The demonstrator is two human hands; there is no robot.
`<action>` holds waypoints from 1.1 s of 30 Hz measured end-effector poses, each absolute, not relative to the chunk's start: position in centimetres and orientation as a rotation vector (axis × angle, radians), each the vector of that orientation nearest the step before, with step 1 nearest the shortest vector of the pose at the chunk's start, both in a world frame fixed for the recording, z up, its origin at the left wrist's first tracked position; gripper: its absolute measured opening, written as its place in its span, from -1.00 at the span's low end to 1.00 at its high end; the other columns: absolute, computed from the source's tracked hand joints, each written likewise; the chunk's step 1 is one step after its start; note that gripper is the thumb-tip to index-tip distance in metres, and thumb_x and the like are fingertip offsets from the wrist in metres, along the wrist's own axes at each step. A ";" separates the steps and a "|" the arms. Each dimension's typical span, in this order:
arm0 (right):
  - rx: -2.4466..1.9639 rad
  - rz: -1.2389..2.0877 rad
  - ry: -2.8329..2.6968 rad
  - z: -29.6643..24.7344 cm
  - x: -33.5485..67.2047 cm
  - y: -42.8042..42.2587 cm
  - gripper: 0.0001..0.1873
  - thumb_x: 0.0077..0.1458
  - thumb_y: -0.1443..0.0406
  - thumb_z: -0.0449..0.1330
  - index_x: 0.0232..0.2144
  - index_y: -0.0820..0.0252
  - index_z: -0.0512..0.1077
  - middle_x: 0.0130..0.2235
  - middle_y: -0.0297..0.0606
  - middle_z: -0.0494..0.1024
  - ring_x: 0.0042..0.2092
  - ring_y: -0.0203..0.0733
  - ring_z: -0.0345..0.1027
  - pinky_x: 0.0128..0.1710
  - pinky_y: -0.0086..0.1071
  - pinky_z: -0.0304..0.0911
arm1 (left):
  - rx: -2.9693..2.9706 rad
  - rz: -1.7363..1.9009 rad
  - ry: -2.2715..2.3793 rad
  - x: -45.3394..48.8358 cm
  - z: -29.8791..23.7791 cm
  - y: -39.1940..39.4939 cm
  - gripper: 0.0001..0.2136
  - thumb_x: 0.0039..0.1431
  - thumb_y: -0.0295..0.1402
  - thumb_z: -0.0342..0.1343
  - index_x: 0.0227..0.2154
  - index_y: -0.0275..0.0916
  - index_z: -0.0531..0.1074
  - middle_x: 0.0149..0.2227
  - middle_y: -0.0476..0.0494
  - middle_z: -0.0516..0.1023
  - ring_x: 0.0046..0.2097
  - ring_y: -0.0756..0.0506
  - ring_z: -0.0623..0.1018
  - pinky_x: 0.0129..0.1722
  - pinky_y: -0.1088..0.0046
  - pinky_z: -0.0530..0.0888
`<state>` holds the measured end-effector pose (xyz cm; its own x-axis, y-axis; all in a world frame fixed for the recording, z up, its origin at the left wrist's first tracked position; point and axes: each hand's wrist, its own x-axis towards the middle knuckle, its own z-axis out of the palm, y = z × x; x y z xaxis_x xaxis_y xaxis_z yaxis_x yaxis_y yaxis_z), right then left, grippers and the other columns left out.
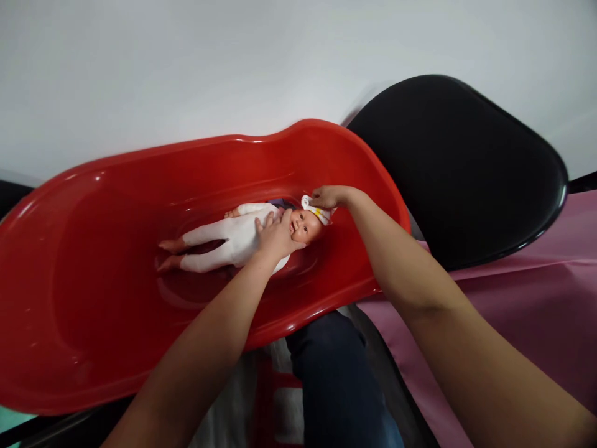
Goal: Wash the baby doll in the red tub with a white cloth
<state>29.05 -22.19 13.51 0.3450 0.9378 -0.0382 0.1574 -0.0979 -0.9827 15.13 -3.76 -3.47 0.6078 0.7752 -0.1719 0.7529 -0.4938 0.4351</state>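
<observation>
Red plastic baby bathtub [196, 147], baby doll [233, 239] on its back inside, left hand [276, 238] spread open on chest, right hand [329, 198] clamped on folded white cloth [313, 208] at forehead.

Red plastic baby bathtub [186, 163] — baby doll [219, 239] inside, face up

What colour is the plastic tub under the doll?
The plastic tub is a glossy red, shown best in the head view.
</observation>
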 end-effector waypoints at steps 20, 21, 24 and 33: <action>-1.524 0.874 -1.078 10.3 32.2 -20.8 -0.52 0.10 0.25 0.32 0.09 -0.22 0.60 0.20 -0.51 0.60 0.44 0.10 0.25 0.41 -0.11 0.26 | 2.360 0.074 1.224 15.0 -3.6 -3.6 0.01 0.00 0.04 0.51 0.45 -0.10 0.18 0.44 -0.42 0.35 0.51 -0.56 0.14 0.46 -0.39 -0.13; -1.528 0.882 -1.090 11.1 31.5 -21.0 -0.51 0.10 0.23 0.33 0.10 -0.23 0.60 0.20 -0.52 0.60 0.44 0.11 0.25 0.42 -0.09 0.25 | 2.360 0.066 1.224 15.0 -3.5 -3.6 0.01 0.00 0.05 0.50 0.45 -0.10 0.19 0.43 -0.42 0.36 0.51 -0.55 0.14 0.46 -0.39 -0.12; -1.557 0.871 -1.153 13.4 29.5 -21.6 -0.42 0.15 0.20 0.30 0.22 -0.32 0.52 0.26 -0.57 0.56 0.48 0.14 0.18 0.49 0.02 0.15 | 2.377 0.023 1.229 15.1 -3.1 -3.8 0.00 0.03 0.09 0.47 0.46 -0.10 0.16 0.43 -0.40 0.37 0.53 -0.53 0.12 0.46 -0.38 -0.11; -1.629 0.794 -1.457 14.1 29.0 -21.4 -0.41 0.35 0.11 0.10 0.37 -0.46 0.35 0.40 -0.71 0.38 0.54 0.11 0.05 0.56 0.07 0.04 | 2.440 -0.071 1.264 15.1 -2.2 -4.1 -0.06 0.08 0.11 0.42 0.44 -0.01 0.14 0.44 -0.28 0.38 0.53 -0.46 0.14 0.48 -0.32 -0.01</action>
<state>28.98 -21.41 14.08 0.1416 0.9885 0.0535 0.4906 -0.0232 -0.8711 15.12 -4.13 -2.24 0.5918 0.7756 -0.2197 0.7952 -0.5171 0.3166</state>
